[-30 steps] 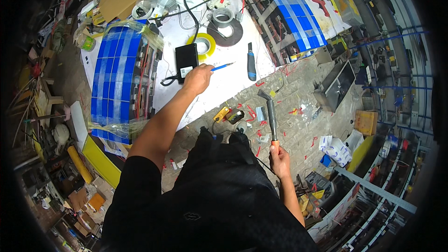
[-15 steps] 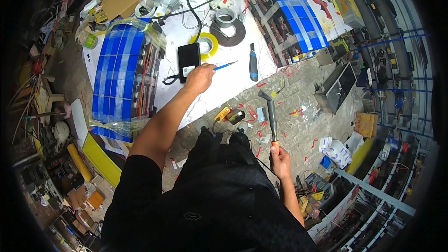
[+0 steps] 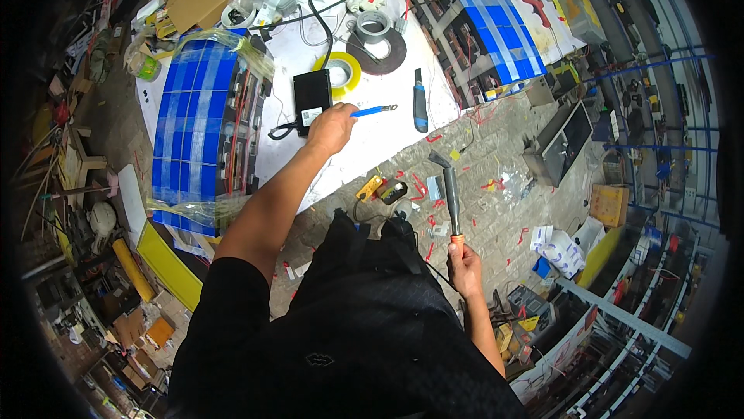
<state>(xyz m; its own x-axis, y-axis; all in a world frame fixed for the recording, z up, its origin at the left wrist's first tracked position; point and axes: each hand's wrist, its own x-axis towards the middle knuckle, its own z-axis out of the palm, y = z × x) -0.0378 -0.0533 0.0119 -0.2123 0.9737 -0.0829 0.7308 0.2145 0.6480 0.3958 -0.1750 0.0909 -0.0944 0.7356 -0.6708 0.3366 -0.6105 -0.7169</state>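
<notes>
1. White worktable [image 3: 387, 132]: blue battery pack [image 3: 198, 132] at its left, black box [image 3: 311, 97] beside the left hand; unchanged over the last second.
2. Right hand [image 3: 463, 268] clenches the hammer [image 3: 449, 198] handle, low over the floor, as before.
3. Left hand [image 3: 332, 126] pinches the blue lugged cable [image 3: 373, 110], now slightly nearer the box.

Black short-sleeved shirt with a small dark emblem, dark trousers, bare forearms, left hand [image 3: 331, 127], right hand [image 3: 464, 264].

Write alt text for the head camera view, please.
Seen from above, a person's left hand holds a blue cable over a white board, while the right hand grips a hammer above the littered floor.
</notes>
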